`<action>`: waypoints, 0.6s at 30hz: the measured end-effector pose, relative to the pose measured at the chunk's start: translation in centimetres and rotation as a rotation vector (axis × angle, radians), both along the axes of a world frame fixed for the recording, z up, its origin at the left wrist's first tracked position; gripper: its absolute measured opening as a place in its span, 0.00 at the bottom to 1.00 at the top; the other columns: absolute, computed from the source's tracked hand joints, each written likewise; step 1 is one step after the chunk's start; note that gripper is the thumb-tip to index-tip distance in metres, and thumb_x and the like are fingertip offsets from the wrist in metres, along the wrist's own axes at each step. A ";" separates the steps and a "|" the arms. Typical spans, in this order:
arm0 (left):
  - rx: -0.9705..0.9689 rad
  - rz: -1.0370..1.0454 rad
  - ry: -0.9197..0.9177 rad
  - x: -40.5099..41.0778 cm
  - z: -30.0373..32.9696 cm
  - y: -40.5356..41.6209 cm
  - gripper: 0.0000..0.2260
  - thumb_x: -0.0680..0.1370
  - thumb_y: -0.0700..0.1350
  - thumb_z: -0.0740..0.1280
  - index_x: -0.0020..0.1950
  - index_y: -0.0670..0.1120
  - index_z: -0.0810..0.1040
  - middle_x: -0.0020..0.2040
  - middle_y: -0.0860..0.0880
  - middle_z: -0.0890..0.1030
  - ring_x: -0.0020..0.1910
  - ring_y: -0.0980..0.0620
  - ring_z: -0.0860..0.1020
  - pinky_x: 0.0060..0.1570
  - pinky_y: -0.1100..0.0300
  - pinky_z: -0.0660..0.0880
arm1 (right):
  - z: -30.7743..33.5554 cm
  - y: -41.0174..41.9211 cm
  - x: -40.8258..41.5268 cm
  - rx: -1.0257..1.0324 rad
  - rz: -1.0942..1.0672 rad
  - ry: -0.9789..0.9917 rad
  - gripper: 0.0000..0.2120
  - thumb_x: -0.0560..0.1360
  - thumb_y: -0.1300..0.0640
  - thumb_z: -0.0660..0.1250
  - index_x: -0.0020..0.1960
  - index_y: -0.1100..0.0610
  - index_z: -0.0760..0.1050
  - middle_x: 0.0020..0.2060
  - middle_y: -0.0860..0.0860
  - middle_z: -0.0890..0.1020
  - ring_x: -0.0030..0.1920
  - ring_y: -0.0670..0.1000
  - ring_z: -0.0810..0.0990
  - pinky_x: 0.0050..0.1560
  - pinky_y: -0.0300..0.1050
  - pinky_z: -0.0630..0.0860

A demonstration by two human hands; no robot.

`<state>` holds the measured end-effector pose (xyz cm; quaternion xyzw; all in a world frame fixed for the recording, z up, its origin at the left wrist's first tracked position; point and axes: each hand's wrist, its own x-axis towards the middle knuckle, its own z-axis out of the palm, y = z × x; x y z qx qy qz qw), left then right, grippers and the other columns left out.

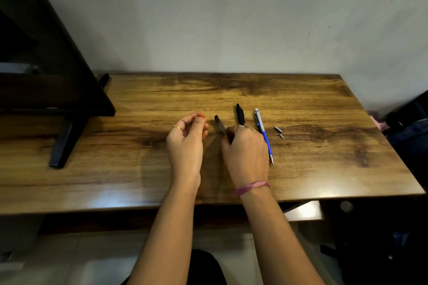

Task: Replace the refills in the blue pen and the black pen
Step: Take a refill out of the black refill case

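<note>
Nearest, at 6 o'clock: two bare forearms reaching up onto the wooden table [115,176], a pink band [252,187] round the right wrist. Right hand [245,152] closed round the lower end of a dark pen piece [220,124], probably a barrel pulled from the black pen; long axis tilted toward 11 o'clock, free end up and away, likely held so for loading from the left. Left hand [185,143] curled, fingertips pinched together near 12 o'clock; cannot tell whether anything thin sits between them. Black pen [240,114] flat on the table just beyond the right knuckles, long axis near 12 to 6. Blue pen [264,136] just right of that hand, metal tip toward 5 o'clock, clicker toward 11. Two small grey pieces [279,131] parked at 3 o'clock, apart from the pens, presumably out of the way.
</note>
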<state>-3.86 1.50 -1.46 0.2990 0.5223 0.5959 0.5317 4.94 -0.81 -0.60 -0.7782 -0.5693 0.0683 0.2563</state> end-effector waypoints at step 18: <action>0.062 -0.527 0.048 1.2 0.9 -1.1 0.10 0.81 0.43 0.60 0.47 0.52 0.80 0.31 0.59 0.79 0.30 0.64 0.75 0.31 0.70 0.71 | 3.5 -0.6 3.8 0.114 0.163 0.833 0.05 0.77 0.57 0.67 0.50 0.51 0.81 0.42 0.46 0.85 0.47 0.45 0.83 0.49 0.45 0.81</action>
